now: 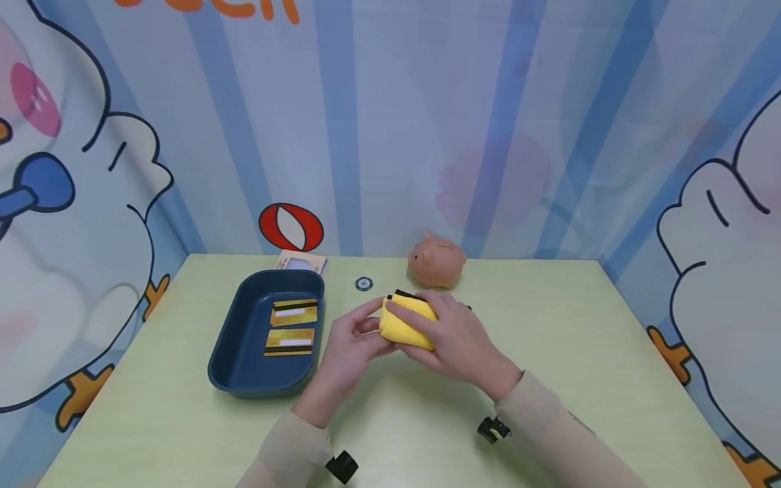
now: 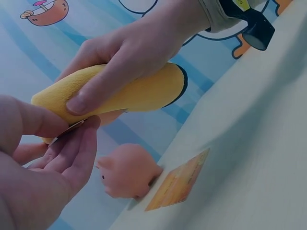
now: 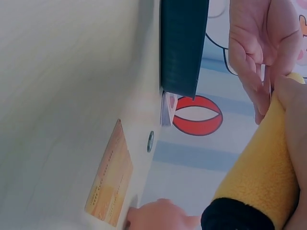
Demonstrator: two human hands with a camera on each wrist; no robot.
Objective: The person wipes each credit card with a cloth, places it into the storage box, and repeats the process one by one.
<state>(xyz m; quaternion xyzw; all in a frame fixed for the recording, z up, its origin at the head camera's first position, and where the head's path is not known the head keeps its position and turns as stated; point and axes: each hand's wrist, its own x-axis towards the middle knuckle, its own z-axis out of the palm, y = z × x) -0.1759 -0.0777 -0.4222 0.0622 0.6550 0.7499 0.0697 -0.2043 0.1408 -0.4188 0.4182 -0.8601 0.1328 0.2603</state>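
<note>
My right hand (image 1: 457, 332) grips a soft, fuzzy yellow pouch (image 1: 405, 325) with black trim, thumb across its side, above the table. At the pouch's lower end, my left hand (image 1: 356, 339) pinches a thin flat piece (image 2: 72, 128) against it. Only a narrow edge of that piece shows, so its kind is unclear. Below and beyond the hands, an orange printed paper (image 3: 112, 177) lies on the table, hidden by them in the head view. A pink piggy bank (image 1: 436, 261) stands behind the right hand.
Left of the hands sits a dark blue tray (image 1: 234, 339) holding two gold cards (image 1: 294, 313) with black stripes. Behind it lies a pale printed card or packet (image 1: 317, 261). A small round chip (image 1: 363, 283) rests near the back. A patterned curtain (image 1: 396, 135) rises behind the table.
</note>
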